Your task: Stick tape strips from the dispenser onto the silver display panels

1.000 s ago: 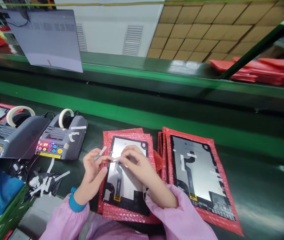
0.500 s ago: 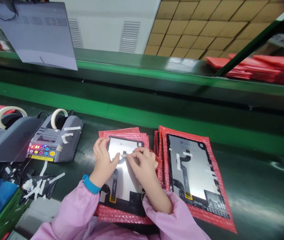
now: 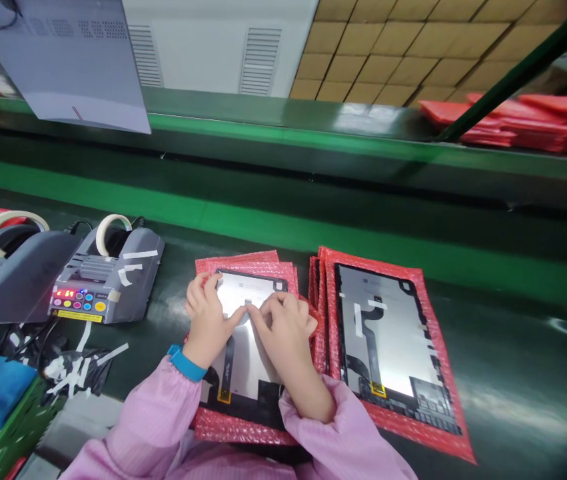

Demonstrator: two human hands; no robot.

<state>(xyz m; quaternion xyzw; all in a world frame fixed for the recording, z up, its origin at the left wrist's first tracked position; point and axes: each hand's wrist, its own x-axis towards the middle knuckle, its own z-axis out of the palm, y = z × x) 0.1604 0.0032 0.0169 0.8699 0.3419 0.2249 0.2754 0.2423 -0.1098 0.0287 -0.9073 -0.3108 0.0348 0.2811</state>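
A tablet screen (image 3: 243,363) lies back side up on a stack of red bubble-wrap pouches (image 3: 243,430). My left hand (image 3: 208,320) spans its upper left, fingers at the edge and thumb stretched to the ribbon cable near the upper middle. From the other side my right hand (image 3: 286,327) reaches in, its thumb meeting my left thumb there and its other fingers loosely bent, apart from the thumb. Both thumbs press on the spot and mostly cover the small tape strip. To the right, a second tablet screen (image 3: 398,333) with white tape strips rests on another red pouch (image 3: 450,393).
Two grey tape dispensers (image 3: 136,287) (image 3: 23,280) with tape rolls stand at the left. Tape scraps (image 3: 78,373) cling to a dark bundle below them. A green shelf (image 3: 243,120) runs across the back, carrying red pouches (image 3: 528,123) at right. A monitor (image 3: 78,60) hangs upper left.
The right thumb has moved slightly left and up to meet the left thumb, and the white tape strip between them is now mostly covered. The view has shifted slightly.
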